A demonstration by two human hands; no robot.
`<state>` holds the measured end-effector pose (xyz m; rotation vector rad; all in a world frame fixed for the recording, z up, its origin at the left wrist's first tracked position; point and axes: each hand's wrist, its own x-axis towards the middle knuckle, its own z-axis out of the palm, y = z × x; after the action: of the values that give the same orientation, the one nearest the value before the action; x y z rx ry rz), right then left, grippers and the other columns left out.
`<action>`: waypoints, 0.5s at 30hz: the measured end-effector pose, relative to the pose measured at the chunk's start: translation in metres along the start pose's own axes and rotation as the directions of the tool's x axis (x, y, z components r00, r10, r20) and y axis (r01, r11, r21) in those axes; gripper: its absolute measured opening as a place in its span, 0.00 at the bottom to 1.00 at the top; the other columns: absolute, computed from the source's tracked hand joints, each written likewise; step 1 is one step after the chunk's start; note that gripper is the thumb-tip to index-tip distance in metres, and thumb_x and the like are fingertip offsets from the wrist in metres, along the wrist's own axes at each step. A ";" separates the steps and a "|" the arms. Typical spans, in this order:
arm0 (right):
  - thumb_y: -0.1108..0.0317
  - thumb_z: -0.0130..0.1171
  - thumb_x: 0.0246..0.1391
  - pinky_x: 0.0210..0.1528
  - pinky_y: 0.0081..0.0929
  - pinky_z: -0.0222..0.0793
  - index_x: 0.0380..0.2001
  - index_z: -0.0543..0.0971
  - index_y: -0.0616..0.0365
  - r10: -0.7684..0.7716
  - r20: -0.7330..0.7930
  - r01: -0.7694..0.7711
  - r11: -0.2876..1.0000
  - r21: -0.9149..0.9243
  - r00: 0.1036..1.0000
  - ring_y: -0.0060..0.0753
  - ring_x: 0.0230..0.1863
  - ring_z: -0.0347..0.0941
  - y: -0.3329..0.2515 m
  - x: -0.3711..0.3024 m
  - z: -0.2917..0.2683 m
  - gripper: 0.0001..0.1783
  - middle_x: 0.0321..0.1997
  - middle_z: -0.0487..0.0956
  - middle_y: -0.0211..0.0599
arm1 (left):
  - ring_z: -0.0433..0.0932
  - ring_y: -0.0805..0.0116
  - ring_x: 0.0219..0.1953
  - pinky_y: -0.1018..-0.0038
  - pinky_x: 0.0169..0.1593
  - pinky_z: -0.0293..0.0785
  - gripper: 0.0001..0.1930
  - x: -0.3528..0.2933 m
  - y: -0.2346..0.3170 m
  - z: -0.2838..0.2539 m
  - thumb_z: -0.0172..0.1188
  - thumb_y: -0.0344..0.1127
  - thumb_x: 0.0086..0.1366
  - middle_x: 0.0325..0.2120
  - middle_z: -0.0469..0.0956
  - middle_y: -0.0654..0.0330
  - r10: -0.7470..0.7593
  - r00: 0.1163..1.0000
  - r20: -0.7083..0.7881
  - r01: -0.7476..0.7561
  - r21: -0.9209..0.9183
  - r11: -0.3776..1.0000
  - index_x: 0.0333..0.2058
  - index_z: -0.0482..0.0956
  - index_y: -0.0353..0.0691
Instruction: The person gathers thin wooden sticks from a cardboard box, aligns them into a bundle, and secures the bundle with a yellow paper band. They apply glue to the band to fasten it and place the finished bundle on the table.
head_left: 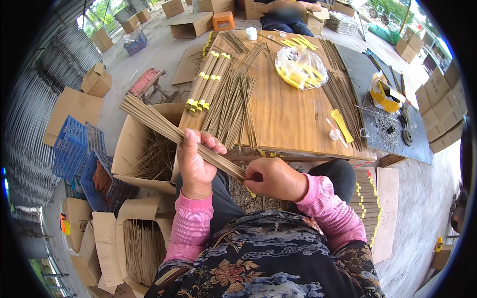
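A bundle of thin brown incense sticks [154, 121] slants over my lap, its far end up to the left past the table edge. My left hand [195, 166] is closed round its middle, thumb on top. At the near end, my right hand [276, 179] pinches the stick tips between curled fingers and thumb. Just beyond, loose incense sticks [231, 102] lie piled on the wooden table [293, 121]. Beside them are stacked bundles [206, 82] bound with yellow bands. A yellow paper strip [342, 125] and a small white cup [334, 134] lie at the right.
An open cardboard box [131, 159] with stick scraps stands left of my knees. Another box [119, 248] holds upright sticks. A plastic bag of yellow strips [300, 67] sits on the table. The dark side table [415, 141] bears a yellow box. Across the table sits another person [285, 20].
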<state>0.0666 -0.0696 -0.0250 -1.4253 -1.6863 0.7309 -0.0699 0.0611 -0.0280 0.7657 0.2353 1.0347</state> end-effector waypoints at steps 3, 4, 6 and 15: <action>0.72 0.57 0.40 0.27 0.30 0.65 0.20 0.71 0.63 -0.077 0.096 0.083 0.995 -0.050 0.992 0.41 0.23 0.69 0.011 -0.016 -0.014 0.06 0.20 0.71 0.43 | 0.69 0.68 0.19 0.69 0.27 0.70 0.18 0.014 0.021 -0.016 0.52 0.52 0.59 0.17 0.70 0.62 0.084 0.995 -0.051 -0.085 -0.022 0.996 0.20 0.65 0.45; 0.72 0.57 0.40 0.27 0.30 0.65 0.20 0.72 0.63 -0.065 0.129 0.073 0.996 -0.060 0.989 0.41 0.23 0.69 0.017 -0.024 -0.019 0.06 0.20 0.71 0.42 | 0.70 0.68 0.20 0.70 0.28 0.70 0.18 0.021 0.029 -0.026 0.52 0.52 0.59 0.17 0.70 0.62 0.116 0.992 -0.053 -0.117 -0.025 0.993 0.20 0.66 0.45; 0.72 0.58 0.40 0.26 0.28 0.65 0.22 0.73 0.63 -0.010 0.163 0.021 0.998 -0.067 0.987 0.38 0.22 0.69 0.027 -0.040 -0.032 0.06 0.20 0.71 0.40 | 0.70 0.68 0.21 0.71 0.29 0.70 0.18 0.028 0.045 -0.041 0.52 0.52 0.59 0.18 0.70 0.63 0.163 0.972 -0.168 -0.174 -0.052 0.983 0.20 0.66 0.46; 0.70 0.58 0.45 0.15 0.13 0.61 0.22 0.74 0.64 0.644 -0.027 -0.592 0.718 0.366 0.764 0.17 0.15 0.67 0.121 0.001 -0.040 0.07 0.15 0.71 0.29 | 0.58 0.79 0.11 0.82 0.15 0.59 0.15 0.035 0.031 -0.053 0.44 0.41 0.65 0.11 0.61 0.67 0.088 0.994 0.062 -0.070 -0.248 0.966 0.20 0.65 0.43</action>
<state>0.1632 -0.0466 -0.1047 -1.7488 -0.8711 1.1795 -0.1009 0.1240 -0.0396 0.5897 0.0121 1.0859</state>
